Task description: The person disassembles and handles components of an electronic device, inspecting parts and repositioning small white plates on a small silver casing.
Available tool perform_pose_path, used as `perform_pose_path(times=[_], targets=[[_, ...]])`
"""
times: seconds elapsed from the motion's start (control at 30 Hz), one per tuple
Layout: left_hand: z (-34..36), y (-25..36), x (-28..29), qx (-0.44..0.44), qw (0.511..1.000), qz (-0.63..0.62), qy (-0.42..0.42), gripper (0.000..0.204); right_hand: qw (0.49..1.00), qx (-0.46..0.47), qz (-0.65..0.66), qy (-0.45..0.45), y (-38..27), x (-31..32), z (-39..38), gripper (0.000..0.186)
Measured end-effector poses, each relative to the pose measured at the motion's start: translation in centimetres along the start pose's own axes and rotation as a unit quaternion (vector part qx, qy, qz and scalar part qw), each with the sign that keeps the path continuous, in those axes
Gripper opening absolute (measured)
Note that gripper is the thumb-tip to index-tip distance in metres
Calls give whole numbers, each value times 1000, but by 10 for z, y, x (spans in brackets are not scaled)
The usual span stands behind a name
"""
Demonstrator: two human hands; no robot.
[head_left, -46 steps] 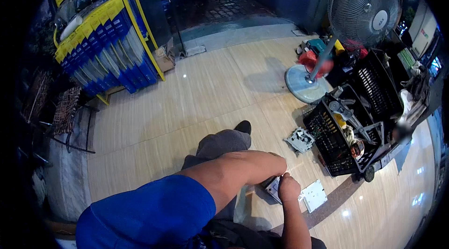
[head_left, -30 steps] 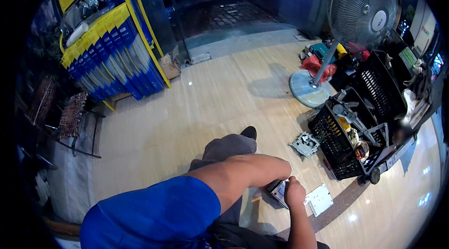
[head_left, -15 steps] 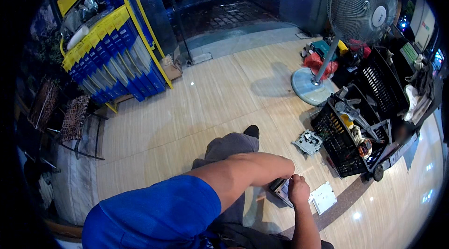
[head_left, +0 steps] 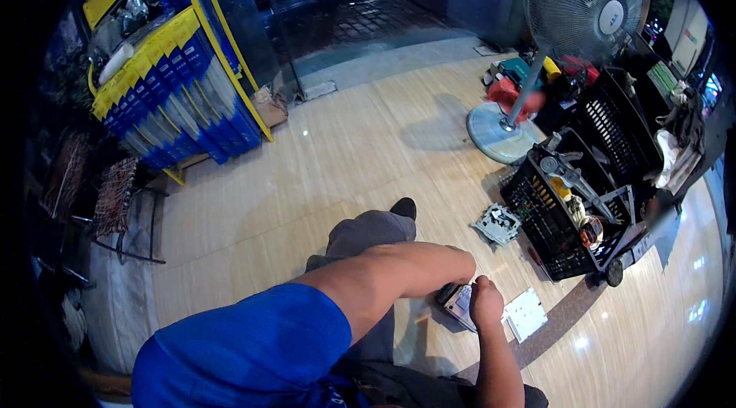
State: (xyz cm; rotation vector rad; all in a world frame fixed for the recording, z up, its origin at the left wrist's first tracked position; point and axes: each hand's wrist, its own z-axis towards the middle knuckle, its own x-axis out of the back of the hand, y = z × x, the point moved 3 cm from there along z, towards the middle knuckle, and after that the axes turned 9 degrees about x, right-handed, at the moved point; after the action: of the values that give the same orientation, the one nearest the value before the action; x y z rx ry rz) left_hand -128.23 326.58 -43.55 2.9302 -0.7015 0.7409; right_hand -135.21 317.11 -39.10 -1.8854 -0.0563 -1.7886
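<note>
Both hands pinched a small flat grey device: right hand curled over its edge, left hand gripping above pale glossy wood-plank floor.

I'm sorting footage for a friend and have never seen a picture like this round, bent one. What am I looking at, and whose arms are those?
The picture comes from a wide camera worn on a person's head, looking down, so straight lines bend near the rim. The arms are the wearer's own. The left hand, on the arm with the blue sleeve, and the right hand meet on a small dark device and seem to hold it between them, just above the wooden floor. On the floor nearby lie a flat white panel and a small grey part. Beyond them are a black crate of tools, a standing fan, and a blue and yellow rack on the left.
</note>
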Motion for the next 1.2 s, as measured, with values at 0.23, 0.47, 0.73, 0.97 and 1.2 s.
perform_pose_path(times=[0.23, 0.47, 0.73, 0.97, 1.2], targets=[[0, 2, 0, 0, 1000, 5, 0, 38, 999, 13, 25, -23, -1, 2, 0, 15], [-1, 7, -1, -3, 1000, 8, -2, 37, 998, -43, 5, -37, 1, 4, 0, 20], [1, 10, 2, 0, 1000, 18, 2, 37, 999, -12, 1, -34, -1, 2, 0, 18], [1, 8, 3, 7, 1000, 23, 7, 36, 998, 22, 6, -50, -8, 3, 0, 18], [1, -3, 5, 21, 999, 37, 11, 36, 997, -19, 70, -20, -4, 2, 2, 20]])
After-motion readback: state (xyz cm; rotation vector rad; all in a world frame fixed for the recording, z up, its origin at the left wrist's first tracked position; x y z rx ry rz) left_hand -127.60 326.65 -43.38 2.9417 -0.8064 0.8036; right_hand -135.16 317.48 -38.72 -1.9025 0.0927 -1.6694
